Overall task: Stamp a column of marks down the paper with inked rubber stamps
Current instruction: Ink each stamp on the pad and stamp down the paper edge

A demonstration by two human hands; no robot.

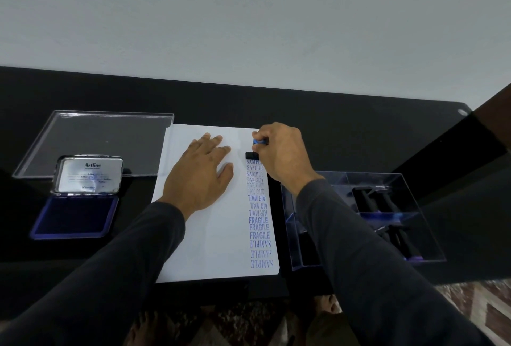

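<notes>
Head view: paper (210, 235) reads SAMPLE, FAX OUT, AIR MAIL, FRAGILE.

The right hand (279, 152) covers most of the stamp (255, 149): only a blue bit of handle and one black corner of the base show, at the far end of the paper (199, 235). Beside the hand, the top mark's (253, 162) last letter is hidden. The left hand (201, 174) hides part of the paper. Left of the paper, the small print on the ink pad's (74, 218) lid is too blurred to read. Right of it, the stamps in the clear box (414, 224) merge into dark shapes, partly behind the right sleeve (359, 262). Both sleeves run off the bottom edge.
</notes>
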